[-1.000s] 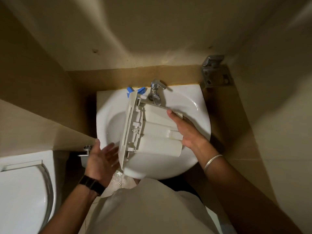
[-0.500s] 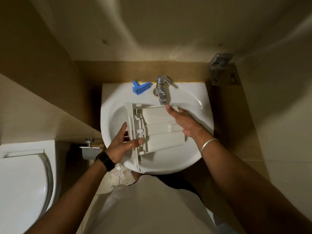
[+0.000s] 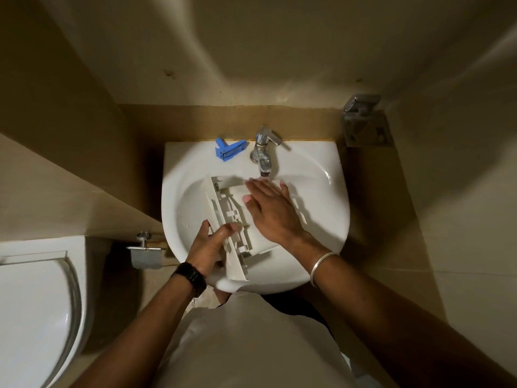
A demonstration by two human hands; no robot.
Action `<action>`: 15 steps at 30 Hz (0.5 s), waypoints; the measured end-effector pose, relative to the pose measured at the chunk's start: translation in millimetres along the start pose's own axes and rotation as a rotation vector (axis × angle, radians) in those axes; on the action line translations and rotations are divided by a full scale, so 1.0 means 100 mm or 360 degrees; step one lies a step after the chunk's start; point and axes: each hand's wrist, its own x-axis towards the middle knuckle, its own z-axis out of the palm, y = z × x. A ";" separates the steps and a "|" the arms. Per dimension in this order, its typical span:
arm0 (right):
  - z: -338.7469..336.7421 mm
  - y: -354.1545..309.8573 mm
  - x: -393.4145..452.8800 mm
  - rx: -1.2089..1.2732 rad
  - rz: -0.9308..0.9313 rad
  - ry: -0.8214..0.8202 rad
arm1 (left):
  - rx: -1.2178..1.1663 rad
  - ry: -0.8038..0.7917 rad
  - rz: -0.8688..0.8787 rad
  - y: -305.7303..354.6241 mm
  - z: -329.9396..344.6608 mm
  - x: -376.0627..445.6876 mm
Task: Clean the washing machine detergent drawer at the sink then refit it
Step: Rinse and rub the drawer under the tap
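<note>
The white detergent drawer (image 3: 233, 219) lies upside down in the white sink (image 3: 321, 175), its front panel towards the left. My left hand (image 3: 208, 245) grips the front panel near its lower end, thumb over the ribbed back. My right hand (image 3: 270, 208) lies flat on the drawer's underside, fingers spread and pointing to the tap (image 3: 263, 152). The drawer's far end sits just under the spout. I cannot tell whether water is running. A blue plastic insert (image 3: 229, 149) rests on the sink's back ledge, left of the tap.
A toilet (image 3: 30, 309) stands at the lower left. A metal paper holder (image 3: 145, 254) sticks out of the wall beside the sink. A metal bracket (image 3: 363, 121) is fixed on the wall at upper right. Beige walls close in on all sides.
My left hand has taken hold of the drawer's front panel. My right hand has shifted from the drawer's far edge to lie flat on its underside. The drawer sank lower into the basin.
</note>
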 end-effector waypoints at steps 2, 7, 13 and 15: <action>-0.03 0.03 -0.01 -0.0137 -0.0137 -0.0139 | -0.0105 0.0015 -0.0109 0.00 -0.01 0.05; -0.18 0.31 0.18 -0.0260 0.0290 -0.0194 | -0.0065 0.0009 -0.0202 0.04 0.02 0.13; -0.12 -0.18 -0.05 -0.0231 -0.0206 -0.0288 | -0.0084 0.0037 -0.0297 0.01 0.06 0.18; -0.17 0.04 -0.01 -0.0261 -0.0025 -0.0269 | -0.0013 0.0011 -0.0247 0.03 0.07 0.18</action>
